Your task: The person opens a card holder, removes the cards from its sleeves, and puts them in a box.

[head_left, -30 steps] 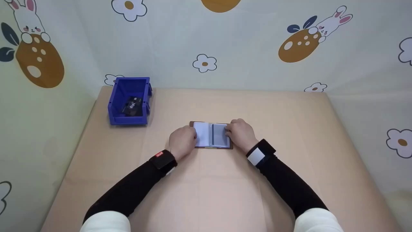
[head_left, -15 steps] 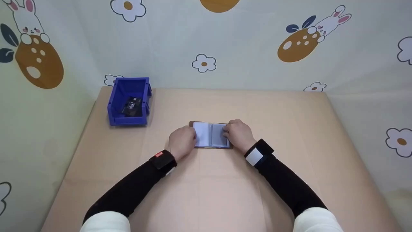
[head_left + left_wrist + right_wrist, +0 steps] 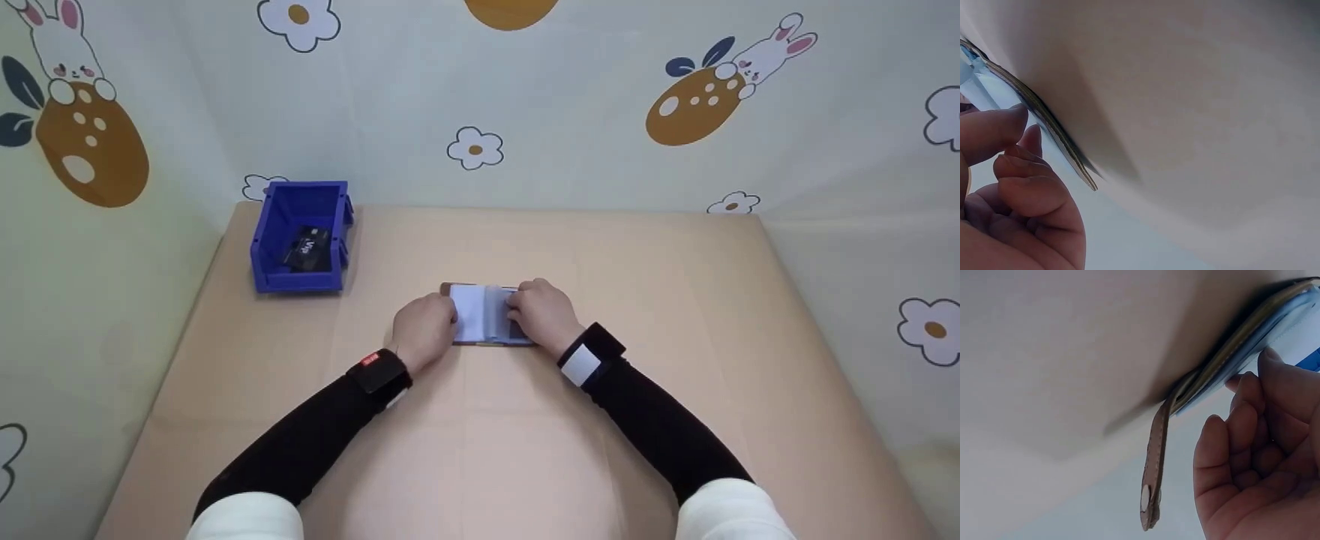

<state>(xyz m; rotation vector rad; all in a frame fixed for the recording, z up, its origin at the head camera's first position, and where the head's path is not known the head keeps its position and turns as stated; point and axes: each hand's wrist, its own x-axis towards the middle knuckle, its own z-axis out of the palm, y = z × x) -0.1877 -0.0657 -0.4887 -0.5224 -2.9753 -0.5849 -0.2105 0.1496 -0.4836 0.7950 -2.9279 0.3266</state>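
An open brown card holder [image 3: 469, 319] with translucent plastic sleeves lies on the table in front of me. My left hand [image 3: 424, 328] grips its left edge with curled fingers; in the left wrist view the thumb and index finger meet at the sleeves. On the other side, my right hand [image 3: 547, 316] pinches a clear sleeve page [image 3: 496, 313], which bends up and leans toward the middle. A dark patch shows under the right fingers. In the right wrist view a brown strap [image 3: 1154, 467] with a metal snap sticks out from the cover.
A blue plastic bin [image 3: 298, 283] stands at the back left of the table [image 3: 465, 435]. Inside it lie black cards [image 3: 310, 249], one with "Vip" printed on it. A patterned curtain [image 3: 405, 90] hangs behind the table and at both sides.
My right hand has moved left, carrying the sleeve page from lying flat on the right toward the centre fold, where it now curves upward. The left hand has stayed in place.
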